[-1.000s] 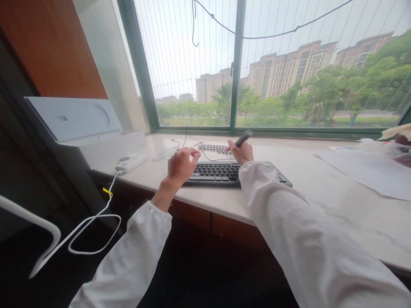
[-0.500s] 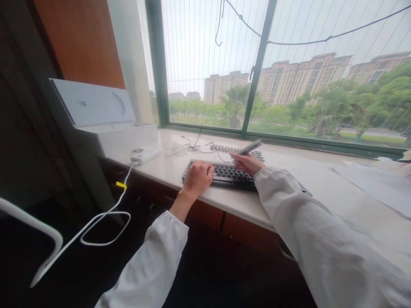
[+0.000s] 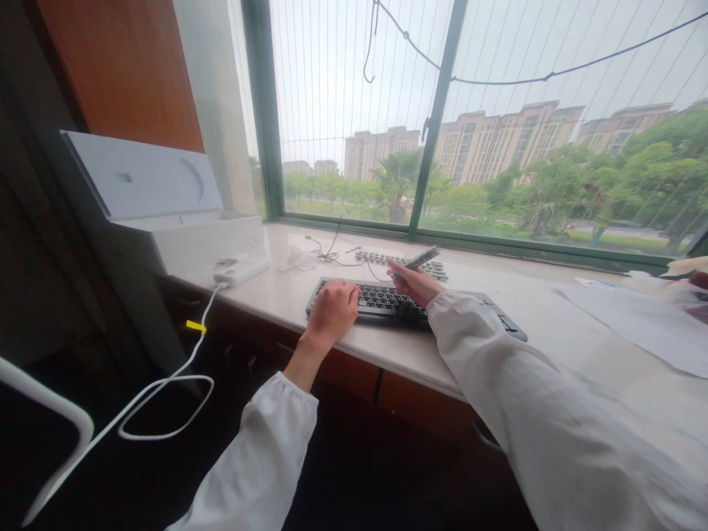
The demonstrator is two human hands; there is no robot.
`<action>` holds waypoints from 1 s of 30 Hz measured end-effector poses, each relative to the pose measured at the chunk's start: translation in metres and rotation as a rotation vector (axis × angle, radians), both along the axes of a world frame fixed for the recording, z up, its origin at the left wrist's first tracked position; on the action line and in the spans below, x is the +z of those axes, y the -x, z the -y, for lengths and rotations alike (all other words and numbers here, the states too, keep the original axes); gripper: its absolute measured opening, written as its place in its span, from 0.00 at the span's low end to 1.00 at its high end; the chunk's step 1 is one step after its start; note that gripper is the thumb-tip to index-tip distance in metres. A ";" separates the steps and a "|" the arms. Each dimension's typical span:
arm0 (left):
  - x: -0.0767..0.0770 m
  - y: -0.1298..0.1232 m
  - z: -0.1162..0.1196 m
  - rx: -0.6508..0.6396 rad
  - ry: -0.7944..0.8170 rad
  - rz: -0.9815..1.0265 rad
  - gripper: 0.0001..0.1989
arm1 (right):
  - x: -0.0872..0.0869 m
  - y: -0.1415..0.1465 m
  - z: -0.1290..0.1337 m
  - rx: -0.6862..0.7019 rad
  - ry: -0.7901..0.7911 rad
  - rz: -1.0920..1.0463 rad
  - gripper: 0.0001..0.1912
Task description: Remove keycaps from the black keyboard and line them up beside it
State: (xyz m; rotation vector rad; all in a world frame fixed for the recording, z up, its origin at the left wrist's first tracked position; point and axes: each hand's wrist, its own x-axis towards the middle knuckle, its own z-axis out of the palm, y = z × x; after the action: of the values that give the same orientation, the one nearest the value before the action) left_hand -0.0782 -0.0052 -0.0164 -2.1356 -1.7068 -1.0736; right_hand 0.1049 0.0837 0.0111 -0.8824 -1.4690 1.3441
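Head view, left hand (image 3: 333, 310) curled on black keyboard (image 3: 387, 301), right hand (image 3: 416, 282) grip pinching pen (image 3: 421, 258), no legible writing.

I work at an office-type desk: a pale counter (image 3: 310, 295) runs under a wide window (image 3: 354, 110) facing apartment blocks. On the counter, a black keyboard (image 3: 387, 301) sits below the window; a white power strip (image 3: 240, 269) and an open white box (image 3: 182, 221) lie to its left, papers (image 3: 636, 321) to its right.

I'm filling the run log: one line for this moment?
left hand: on black keyboard | right hand: holding dark pen-like tool | surface: windowsill counter
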 end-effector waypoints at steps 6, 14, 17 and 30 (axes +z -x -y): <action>0.000 0.000 0.002 -0.041 -0.011 -0.013 0.15 | -0.006 0.009 0.004 0.022 -0.115 0.195 0.17; 0.002 -0.001 0.004 -0.038 0.026 -0.021 0.17 | -0.004 0.020 0.015 -0.027 -0.294 0.536 0.13; 0.001 0.000 0.003 -0.055 0.015 -0.030 0.16 | -0.003 0.021 0.016 -0.050 -0.315 0.566 0.13; 0.000 -0.001 0.001 -0.040 0.029 -0.064 0.12 | 0.007 0.027 0.025 -0.136 -0.471 0.717 0.22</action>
State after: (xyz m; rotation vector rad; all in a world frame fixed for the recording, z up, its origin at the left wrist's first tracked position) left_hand -0.0770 -0.0064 -0.0162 -2.2057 -1.6679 -0.9849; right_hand 0.0784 0.0582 0.0178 -1.1749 -2.1028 0.5352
